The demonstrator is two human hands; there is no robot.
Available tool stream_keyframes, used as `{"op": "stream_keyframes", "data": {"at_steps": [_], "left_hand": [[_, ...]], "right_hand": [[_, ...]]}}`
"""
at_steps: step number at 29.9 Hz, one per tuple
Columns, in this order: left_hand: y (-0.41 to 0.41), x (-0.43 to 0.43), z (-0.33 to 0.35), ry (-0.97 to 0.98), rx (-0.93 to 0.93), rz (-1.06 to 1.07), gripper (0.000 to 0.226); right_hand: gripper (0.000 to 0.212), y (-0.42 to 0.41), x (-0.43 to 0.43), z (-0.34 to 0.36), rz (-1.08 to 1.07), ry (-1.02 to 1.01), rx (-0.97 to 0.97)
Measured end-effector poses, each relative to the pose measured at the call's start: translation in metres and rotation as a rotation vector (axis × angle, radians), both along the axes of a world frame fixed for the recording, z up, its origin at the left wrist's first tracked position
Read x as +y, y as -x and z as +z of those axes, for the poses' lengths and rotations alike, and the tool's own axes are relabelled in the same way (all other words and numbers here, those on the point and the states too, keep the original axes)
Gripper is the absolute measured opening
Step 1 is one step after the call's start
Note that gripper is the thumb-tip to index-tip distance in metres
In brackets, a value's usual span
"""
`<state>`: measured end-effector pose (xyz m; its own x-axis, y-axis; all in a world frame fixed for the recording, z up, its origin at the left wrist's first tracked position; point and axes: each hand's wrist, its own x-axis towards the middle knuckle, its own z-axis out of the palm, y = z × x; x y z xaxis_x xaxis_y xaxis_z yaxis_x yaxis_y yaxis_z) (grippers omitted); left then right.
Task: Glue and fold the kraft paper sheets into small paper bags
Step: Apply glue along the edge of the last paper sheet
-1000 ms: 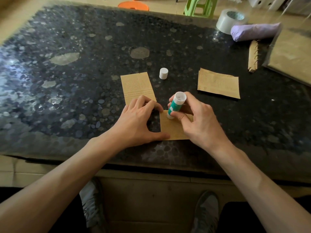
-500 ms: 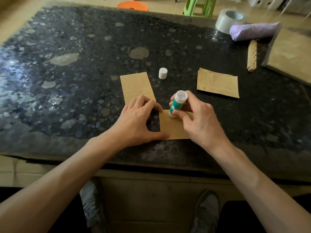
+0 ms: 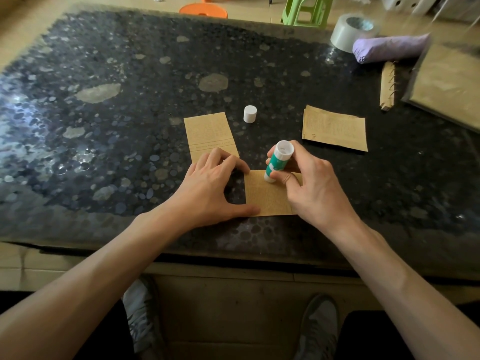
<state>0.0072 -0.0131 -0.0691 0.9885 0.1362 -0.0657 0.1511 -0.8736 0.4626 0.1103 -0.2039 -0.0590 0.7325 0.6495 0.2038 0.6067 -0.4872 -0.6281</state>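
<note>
Fingers [image 3: 281, 178] of my right hand [image 3: 314, 188] grasp the green-and-white glue stick [image 3: 277, 162], tip on the small brown kraft paper sheet [image 3: 267, 196]; my left hand [image 3: 207, 188], spread flat, presses its left edge.

We see the table's [image 3: 109, 141] left half lying bare, so a hand passes freely there. Toward the far right, the white cap [image 3: 250, 114], a flat kraft sheet [image 3: 335, 128], the tape roll [image 3: 350, 31] and a purple bundle [image 3: 389, 49] crowd the way.

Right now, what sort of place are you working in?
Probably a home or small workshop, not a factory: a speckled stone table, plastic stools on a tiled floor, and a tape roll beside craft clutter.
</note>
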Motion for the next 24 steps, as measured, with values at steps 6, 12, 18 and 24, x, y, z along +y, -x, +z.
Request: {"op": "stream_keyframes", "data": {"at_steps": [6,12,18,24], "left_hand": [[0.000,0.000,0.000,-0.003,0.003,0.000,0.081],[0.000,0.000,0.001,0.008,0.013,0.003,0.083],[-0.001,0.000,0.001,0.011,0.009,0.002,0.083],[0.000,-0.001,0.001,0.012,0.013,0.001,0.084]], "right_hand": [[0.029,0.000,-0.004,0.001,-0.048,0.009,-0.092],[0.030,-0.002,-0.008,0.000,-0.019,0.025,-0.018],[0.030,-0.003,-0.012,0.003,-0.060,0.039,-0.055],[0.029,-0.004,-0.014,0.003,-0.064,0.044,-0.037]]}}
